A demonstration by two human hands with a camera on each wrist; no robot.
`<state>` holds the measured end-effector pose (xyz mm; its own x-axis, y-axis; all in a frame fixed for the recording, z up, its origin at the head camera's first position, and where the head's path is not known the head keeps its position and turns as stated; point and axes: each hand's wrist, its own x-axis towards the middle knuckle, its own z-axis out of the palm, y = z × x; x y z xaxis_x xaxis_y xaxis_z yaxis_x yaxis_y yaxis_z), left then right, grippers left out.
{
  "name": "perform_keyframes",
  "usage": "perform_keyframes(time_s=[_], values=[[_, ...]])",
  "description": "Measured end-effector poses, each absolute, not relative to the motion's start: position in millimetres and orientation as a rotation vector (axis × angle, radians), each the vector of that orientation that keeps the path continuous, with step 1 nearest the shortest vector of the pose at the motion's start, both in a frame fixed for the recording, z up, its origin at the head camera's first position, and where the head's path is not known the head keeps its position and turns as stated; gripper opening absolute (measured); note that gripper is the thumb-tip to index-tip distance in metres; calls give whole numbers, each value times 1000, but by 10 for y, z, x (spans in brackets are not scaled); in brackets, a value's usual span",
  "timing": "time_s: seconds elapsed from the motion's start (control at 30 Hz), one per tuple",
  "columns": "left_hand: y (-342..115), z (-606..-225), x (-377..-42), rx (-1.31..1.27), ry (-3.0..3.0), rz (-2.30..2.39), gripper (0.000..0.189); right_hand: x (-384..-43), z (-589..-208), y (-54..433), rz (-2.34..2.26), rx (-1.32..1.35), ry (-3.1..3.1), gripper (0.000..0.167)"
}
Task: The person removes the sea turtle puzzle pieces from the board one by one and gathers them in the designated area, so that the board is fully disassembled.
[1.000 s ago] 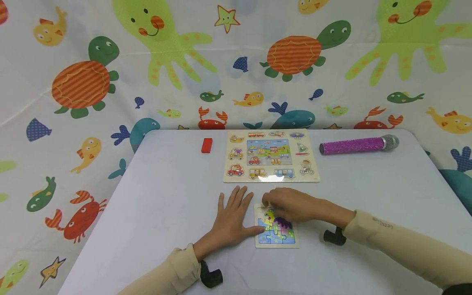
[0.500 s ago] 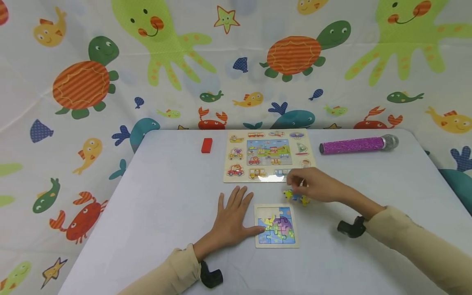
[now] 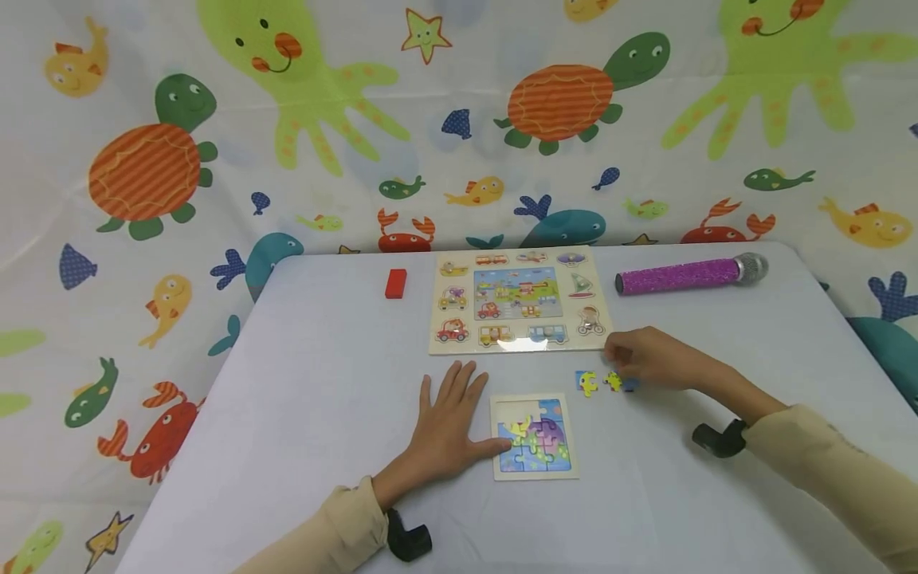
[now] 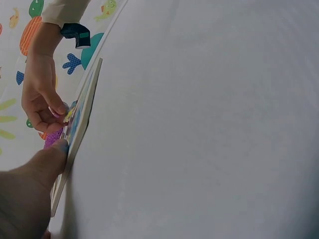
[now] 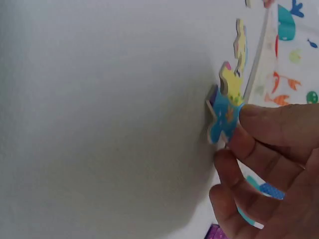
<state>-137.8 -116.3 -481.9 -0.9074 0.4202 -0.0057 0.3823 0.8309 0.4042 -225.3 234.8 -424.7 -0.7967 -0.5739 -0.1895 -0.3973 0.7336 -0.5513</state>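
My left hand (image 3: 448, 426) lies flat with fingers spread on the white table, its thumb resting on the left part of a small jigsaw puzzle (image 3: 534, 446). That puzzle has a wooden frame and a sea picture, with bare wood showing at its upper left. To the upper right of it, my right hand (image 3: 656, 359) pinches a blue and yellow puzzle piece (image 5: 229, 117) between thumb and index finger. A loose blue and yellow piece (image 3: 586, 383) lies to the left of that hand. In the left wrist view, the left thumb (image 4: 52, 159) presses the frame's edge.
Behind the hands lies a large wooden vehicle puzzle board (image 3: 519, 301). A red block (image 3: 396, 284) sits to its left, and a purple glitter microphone (image 3: 681, 276) to its right. A sea-animal curtain (image 3: 344, 159) hangs behind the table.
My right hand has moved from the small puzzle to the loose pieces at the right. A blue piece shows in the puzzle's top right corner where the hand was. The left hand stays put.
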Motion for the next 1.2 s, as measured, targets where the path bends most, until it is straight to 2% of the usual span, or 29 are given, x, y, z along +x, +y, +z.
perform_keyframes(time_s=[0.1,0.3,0.67,0.93,1.2], values=[[-1164,-4823,-1374,643,2917,617,103,-2189,-4264,2293,-613,-740,2673,19],[-1171,-4826,-1367,647,2923,628,103,-2046,-4306,2267,-398,-792,2782,37],[-1158,-4830,-1378,641,2927,612,103,-1976,-4294,2245,-355,-876,2857,37],[-1171,-4835,-1382,636,2930,603,102,-1876,-4221,1786,-428,-1320,2696,44],[-1161,-4851,-1397,654,2942,597,101,-1897,-4345,1539,-306,-1445,2558,39]])
